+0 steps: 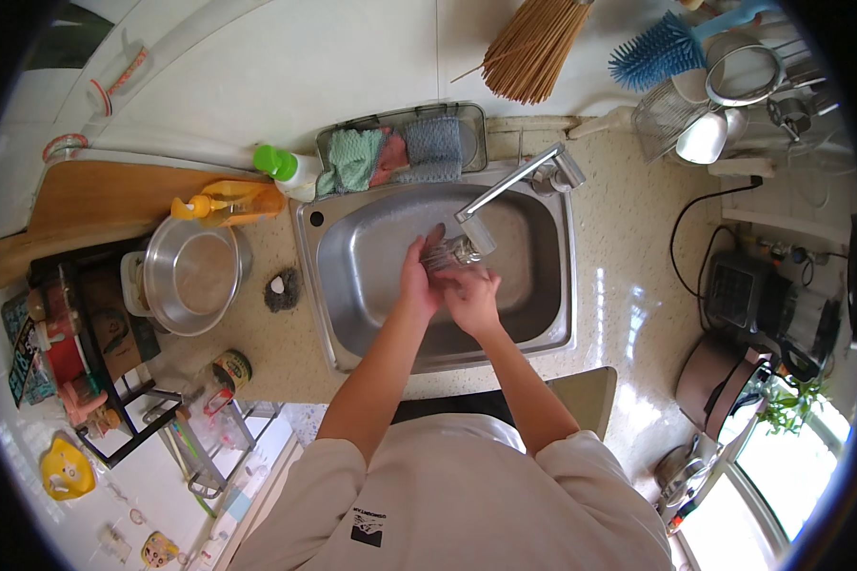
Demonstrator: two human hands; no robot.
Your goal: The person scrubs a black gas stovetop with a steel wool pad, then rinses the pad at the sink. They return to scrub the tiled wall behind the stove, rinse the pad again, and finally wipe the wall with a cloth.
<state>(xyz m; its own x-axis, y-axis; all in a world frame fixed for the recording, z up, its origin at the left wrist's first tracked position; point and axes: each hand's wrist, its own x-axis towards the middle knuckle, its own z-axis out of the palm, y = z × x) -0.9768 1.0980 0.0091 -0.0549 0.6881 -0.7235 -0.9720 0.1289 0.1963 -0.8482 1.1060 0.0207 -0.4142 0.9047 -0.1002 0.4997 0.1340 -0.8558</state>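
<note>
Both of my hands are over the stainless steel sink (371,285), under the spout of the chrome faucet (507,189). My left hand (421,275) lies beneath the stream with its fingers apart; water and glare blur what touches the palm. My right hand (471,292) is close against it, with fingers bent. A clear, shiny shape just below the spout may be running water or a glass; I cannot tell which. Folded cloths (393,153) lie in a tray behind the sink.
Left of the sink are a dark scouring pad (282,290), a metal basin (193,275), an orange soap bottle (232,203) and a green-topped bottle (296,171). A blue brush (657,53) and strainers hang at the upper right. A pinkish pot (714,385) stands at the right.
</note>
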